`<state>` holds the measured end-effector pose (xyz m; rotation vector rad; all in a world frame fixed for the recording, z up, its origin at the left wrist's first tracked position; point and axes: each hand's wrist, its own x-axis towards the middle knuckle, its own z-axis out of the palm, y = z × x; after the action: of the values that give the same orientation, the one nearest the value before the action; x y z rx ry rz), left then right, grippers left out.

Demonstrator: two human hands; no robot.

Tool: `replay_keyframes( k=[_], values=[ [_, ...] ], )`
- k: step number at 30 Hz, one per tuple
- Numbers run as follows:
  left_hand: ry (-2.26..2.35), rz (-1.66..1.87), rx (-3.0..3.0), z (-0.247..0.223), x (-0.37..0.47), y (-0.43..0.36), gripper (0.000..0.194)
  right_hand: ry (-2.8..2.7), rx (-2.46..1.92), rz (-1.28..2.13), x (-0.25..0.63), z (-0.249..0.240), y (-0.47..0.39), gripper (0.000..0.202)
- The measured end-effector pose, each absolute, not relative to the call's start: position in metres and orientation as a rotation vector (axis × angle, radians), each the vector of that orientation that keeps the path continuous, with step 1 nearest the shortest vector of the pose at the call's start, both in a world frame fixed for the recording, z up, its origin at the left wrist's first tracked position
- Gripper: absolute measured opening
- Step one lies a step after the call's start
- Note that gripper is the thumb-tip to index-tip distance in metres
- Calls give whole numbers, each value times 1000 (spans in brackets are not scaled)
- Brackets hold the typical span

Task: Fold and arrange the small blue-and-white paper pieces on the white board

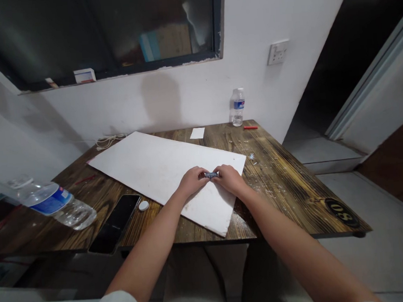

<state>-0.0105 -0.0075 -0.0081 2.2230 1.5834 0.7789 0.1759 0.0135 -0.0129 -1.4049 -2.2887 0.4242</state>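
Between my two hands is a small blue-grey piece [211,175], too small to tell its kind. The fingers of my left hand [193,179] pinch its left end. At its right end, my right hand [227,177] grips it the same way. Both hands are over a large white board [146,164] that lies slanted across the table. Part of the piece is hidden behind the fingertips. To the right of the board lies a small pale blue star-shaped piece [251,157].
On the dark wooden table [278,196] a phone [115,223], a white cap [143,206] and a large water bottle [57,202] are at left. A small bottle [238,107], a red stick-like object [250,127] and a paper piece [197,133] are at the back. Crumbs dot the right side.
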Motion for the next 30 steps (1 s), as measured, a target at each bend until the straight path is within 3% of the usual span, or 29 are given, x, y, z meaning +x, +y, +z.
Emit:
replay_keyframes(
  k=[10,16,26,30],
  values=[
    [1542,814,2161,-8,-10,-8,13,-2281,-1360,417,172,-15,13,15],
    [1529,954,2048,-5,-10,-8,13,-2111,-1232,626,171,-15,16,11],
    [1507,1112,1789,-8,-10,-3,15,-1833,-1129,836,169,-15,17,18],
    [1462,1040,1928,-5,-9,-6,13,-1785,-1069,861,169,-17,17,37]
  ],
)
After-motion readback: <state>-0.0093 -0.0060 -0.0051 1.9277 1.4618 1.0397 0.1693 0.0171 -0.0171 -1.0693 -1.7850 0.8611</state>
